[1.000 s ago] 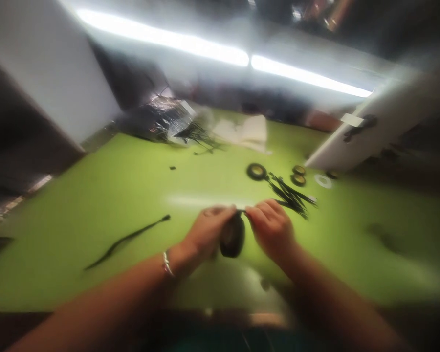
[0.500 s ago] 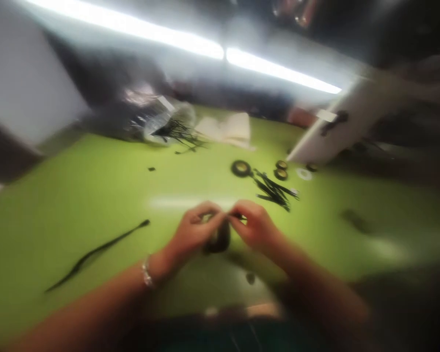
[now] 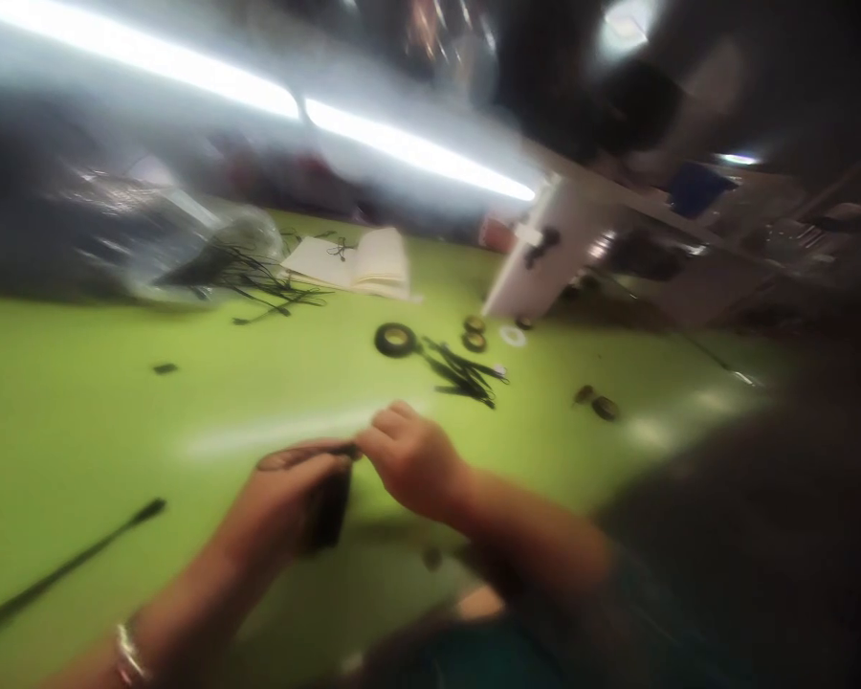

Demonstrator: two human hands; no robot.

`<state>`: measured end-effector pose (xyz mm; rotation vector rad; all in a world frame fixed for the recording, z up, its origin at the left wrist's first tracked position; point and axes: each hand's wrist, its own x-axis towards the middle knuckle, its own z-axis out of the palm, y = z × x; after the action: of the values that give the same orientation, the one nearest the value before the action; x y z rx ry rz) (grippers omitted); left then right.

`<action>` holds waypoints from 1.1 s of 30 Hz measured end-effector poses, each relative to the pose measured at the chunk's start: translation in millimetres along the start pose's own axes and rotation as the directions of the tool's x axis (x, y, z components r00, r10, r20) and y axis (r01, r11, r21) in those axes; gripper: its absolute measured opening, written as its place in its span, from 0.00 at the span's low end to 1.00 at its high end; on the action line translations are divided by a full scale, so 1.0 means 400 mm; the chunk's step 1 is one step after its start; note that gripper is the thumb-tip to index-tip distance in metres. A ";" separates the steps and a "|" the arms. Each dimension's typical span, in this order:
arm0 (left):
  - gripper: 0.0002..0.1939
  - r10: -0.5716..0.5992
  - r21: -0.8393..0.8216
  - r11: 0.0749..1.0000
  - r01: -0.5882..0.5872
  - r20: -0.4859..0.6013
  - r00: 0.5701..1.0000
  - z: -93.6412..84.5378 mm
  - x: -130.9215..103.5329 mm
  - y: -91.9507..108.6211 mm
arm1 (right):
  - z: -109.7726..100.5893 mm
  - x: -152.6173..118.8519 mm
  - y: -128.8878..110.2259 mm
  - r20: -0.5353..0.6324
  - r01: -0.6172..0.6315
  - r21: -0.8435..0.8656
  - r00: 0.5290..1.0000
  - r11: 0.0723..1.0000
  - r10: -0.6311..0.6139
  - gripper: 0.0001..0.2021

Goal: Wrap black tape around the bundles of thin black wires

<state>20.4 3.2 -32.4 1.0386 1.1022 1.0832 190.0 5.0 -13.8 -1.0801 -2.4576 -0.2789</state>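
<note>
Low in the centre, my left hand (image 3: pixel 287 493) is closed round a dark, flat item (image 3: pixel 330 507) that hangs below its fingers. My right hand (image 3: pixel 416 459) is closed, its fingertips meeting the upper end of that item beside the left fingertips. Blur hides exactly what the right fingers pinch. A black strap or cable (image 3: pixel 78 565) lies at the lower left on the green table (image 3: pixel 78 411). Beyond my hands are a roll of black tape (image 3: pixel 395 340) and a bunch of short black strips (image 3: pixel 463 371).
An open notebook (image 3: pixel 377 263) lies at the back, beside a clear plastic bag (image 3: pixel 215 254) with thin black cables spilling out. Small rolls (image 3: pixel 474 335) and a white ring (image 3: pixel 512 336) sit near a white panel (image 3: pixel 538 254). Small dark round pieces (image 3: pixel 605 408) lie at right.
The view has swung to the right, so the table's things sit further left. My hands are still together, and the dark item now shows more clearly below the left one.
</note>
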 end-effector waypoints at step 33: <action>0.06 0.283 0.146 0.948 -0.282 0.016 0.959 0.010 -0.014 0.028 | -0.035 0.000 0.002 -0.066 -0.091 0.438 0.989 0.895 0.132 0.06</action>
<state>22.2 -1.0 -20.0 1.3427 1.0714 1.2452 194.8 0.7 -1.3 -0.9776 -2.2130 0.2431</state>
